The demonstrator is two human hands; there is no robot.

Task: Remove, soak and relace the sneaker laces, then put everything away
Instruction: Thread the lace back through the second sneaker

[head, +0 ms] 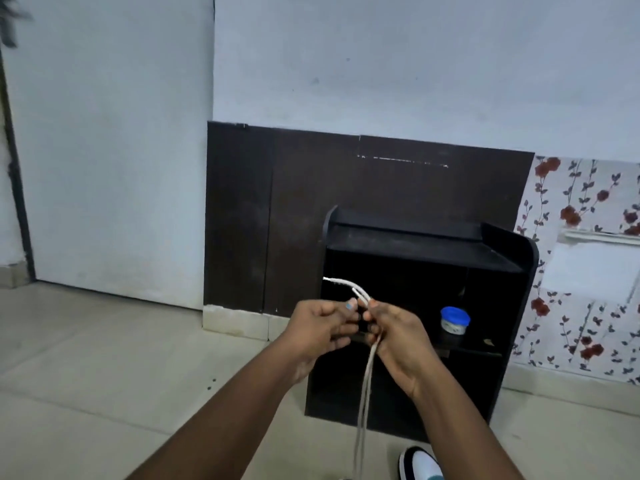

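White shoelaces [364, 386] are pinched at their tips by the left hand [320, 329] and right hand [398, 336], apparently to even them, above a sneaker [420, 464].

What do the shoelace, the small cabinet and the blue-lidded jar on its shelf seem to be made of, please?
Shoelace: probably woven fabric cord, whitish; it hangs limp.
Cabinet: likely laminated board, matte black; flat panels.
Jar: apparently plastic, with a glossy blue lid.
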